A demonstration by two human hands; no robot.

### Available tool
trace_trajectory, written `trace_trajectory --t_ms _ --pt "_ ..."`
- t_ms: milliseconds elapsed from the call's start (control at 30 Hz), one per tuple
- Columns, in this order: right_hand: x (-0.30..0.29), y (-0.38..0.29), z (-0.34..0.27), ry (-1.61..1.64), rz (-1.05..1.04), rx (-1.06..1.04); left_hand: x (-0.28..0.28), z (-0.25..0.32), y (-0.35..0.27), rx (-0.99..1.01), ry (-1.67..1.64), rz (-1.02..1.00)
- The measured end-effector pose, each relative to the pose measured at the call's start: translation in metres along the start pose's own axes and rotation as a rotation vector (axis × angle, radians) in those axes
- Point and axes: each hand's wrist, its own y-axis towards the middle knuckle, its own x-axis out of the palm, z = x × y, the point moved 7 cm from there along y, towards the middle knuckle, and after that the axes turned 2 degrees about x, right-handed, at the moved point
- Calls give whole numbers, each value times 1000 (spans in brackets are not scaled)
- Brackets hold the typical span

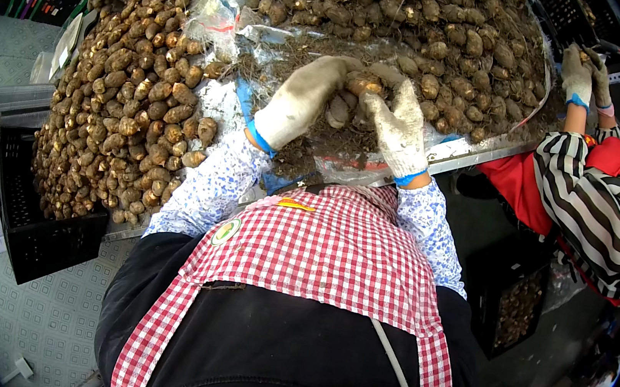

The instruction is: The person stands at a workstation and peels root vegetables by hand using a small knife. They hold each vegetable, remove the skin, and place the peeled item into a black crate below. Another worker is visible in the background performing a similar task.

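A small taro corm (365,86) with an orange-brown patch sits between my two gloved hands. My left hand (312,92), in a soiled white knit glove, curls its fingers around the corm's far side. From the right, my right hand (394,114) grips it with thumb and fingers, its glove stained with soil. More taro corms (337,111) lie just below my hands, among loose soil and root fibres (297,157). Hairy, root-covered corms (457,37) are heaped beyond my hands.
To the left, a large pile of cleaner taro corms (136,97) reaches a black plastic crate (49,237). Clear plastic sheeting (216,14) lies between the piles. A metal table edge (483,157) runs at right. Co-workers' gloved hands (583,76) are at right and upper left.
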Motion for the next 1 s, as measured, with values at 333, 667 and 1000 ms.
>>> trace_trajectory --t_ms 333,667,1000 --pt "17 -5 -24 -166 0 -215 -33 -3 11 464 62 24" --pt "20 -7 -13 -202 -4 -62 -20 -10 0 398 333 259" --pt "11 -3 -8 -110 24 -8 -12 -32 7 -19 -572 -9"
